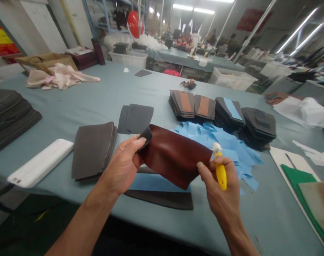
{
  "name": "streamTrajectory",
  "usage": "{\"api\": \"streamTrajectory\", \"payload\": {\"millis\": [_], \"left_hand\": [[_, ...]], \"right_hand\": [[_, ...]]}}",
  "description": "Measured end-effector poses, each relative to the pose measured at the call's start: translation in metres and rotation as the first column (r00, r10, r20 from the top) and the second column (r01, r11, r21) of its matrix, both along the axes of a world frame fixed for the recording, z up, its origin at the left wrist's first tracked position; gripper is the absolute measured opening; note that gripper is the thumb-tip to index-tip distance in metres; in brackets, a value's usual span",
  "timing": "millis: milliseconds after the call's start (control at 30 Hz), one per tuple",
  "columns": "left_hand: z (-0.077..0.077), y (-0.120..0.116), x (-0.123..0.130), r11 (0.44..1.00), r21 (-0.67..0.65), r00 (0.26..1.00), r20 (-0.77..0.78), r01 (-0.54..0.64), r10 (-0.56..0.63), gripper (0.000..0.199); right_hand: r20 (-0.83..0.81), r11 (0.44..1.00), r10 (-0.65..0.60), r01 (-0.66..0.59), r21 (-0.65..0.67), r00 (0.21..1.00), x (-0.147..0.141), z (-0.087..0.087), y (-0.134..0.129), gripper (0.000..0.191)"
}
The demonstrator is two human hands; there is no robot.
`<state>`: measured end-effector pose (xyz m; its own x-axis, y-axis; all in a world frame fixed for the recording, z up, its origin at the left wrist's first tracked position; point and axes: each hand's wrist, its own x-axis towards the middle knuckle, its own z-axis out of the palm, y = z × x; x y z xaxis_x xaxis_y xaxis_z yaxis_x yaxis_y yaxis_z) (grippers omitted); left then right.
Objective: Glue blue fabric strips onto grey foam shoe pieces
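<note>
A glossy dark red-brown leather piece [175, 153] is stretched between both hands above the table. My left hand [127, 163] pinches its left end, where a grey edge curls over beside the thumb. At the piece's right corner, my right hand [220, 181] grips it between thumb and finger, and also holds a yellow-handled tool [220, 172] with a whitish top, upright between the fingers. Beneath the leather, a blue strip [159, 183] lies on a dark grey piece [162, 200] near the table's front edge.
Left of the hands are a grey-brown stack [91, 151] and a white device [41, 161]. Blue scraps [217, 138] lie behind the right hand, with several piece stacks [228, 113] beyond. A green sheet [300, 188] is at right; a person [187, 37] is far back.
</note>
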<state>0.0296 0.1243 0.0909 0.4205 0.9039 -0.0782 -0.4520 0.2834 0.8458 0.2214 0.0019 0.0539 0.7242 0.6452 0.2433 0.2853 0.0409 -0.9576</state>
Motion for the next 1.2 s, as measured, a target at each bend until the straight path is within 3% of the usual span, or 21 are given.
{"api": "streamTrajectory", "payload": {"millis": [200, 367, 567, 767, 933, 1000, 1100, 1133, 1200], "left_hand": [[-0.017, 0.005, -0.007, 0.98, -0.196, 0.997, -0.078, -0.039, 0.024, 0.024], [-0.02, 0.005, -0.007, 0.952, -0.293, 0.992, -0.12, -0.083, 0.049, 0.05], [-0.03, 0.006, -0.011, 0.985, -0.057, 0.958, -0.249, -0.165, 0.146, 0.035], [-0.033, 0.011, -0.025, 0.955, 0.291, 0.884, -0.431, -0.054, 0.181, 0.03], [-0.03, 0.007, -0.032, 0.817, 0.574, 0.706, -0.604, 0.063, 0.37, 0.004], [-0.035, 0.001, -0.038, 0.708, 0.689, 0.664, -0.603, 0.154, 0.442, 0.013], [-0.051, -0.01, -0.052, 0.483, 0.811, 0.605, -0.575, 0.331, 0.551, 0.024], [-0.056, -0.014, -0.057, 0.434, 0.818, 0.587, -0.574, 0.378, 0.571, 0.026], [-0.066, -0.022, -0.066, 0.393, 0.807, 0.557, -0.589, 0.44, 0.586, 0.03]], "right_hand": [[0.228, 0.999, 0.015, -0.023, 0.03, 0.974, 0.009, 0.014, 0.006, 0.035], [0.357, 0.997, 0.077, -0.078, -0.011, 0.931, 0.008, 0.024, 0.011, 0.028], [0.376, 0.993, 0.117, -0.1, -0.066, 0.919, 0.02, 0.018, 0.017, 0.029], [0.46, 0.995, 0.098, -0.089, -0.041, 0.883, 0.037, 0.0, 0.019, 0.03], [0.551, 0.991, 0.071, -0.123, 0.058, 0.831, 0.039, -0.01, 0.018, 0.032], [0.555, 0.973, 0.117, -0.207, 0.102, 0.823, 0.038, -0.018, 0.014, 0.034], [0.533, 0.946, 0.244, -0.319, 0.052, 0.81, 0.037, -0.034, 0.001, 0.034], [0.522, 0.939, 0.282, -0.344, 0.024, 0.805, 0.037, -0.039, -0.005, 0.034], [0.503, 0.923, 0.344, -0.385, -0.024, 0.793, 0.038, -0.047, -0.017, 0.034]]}}
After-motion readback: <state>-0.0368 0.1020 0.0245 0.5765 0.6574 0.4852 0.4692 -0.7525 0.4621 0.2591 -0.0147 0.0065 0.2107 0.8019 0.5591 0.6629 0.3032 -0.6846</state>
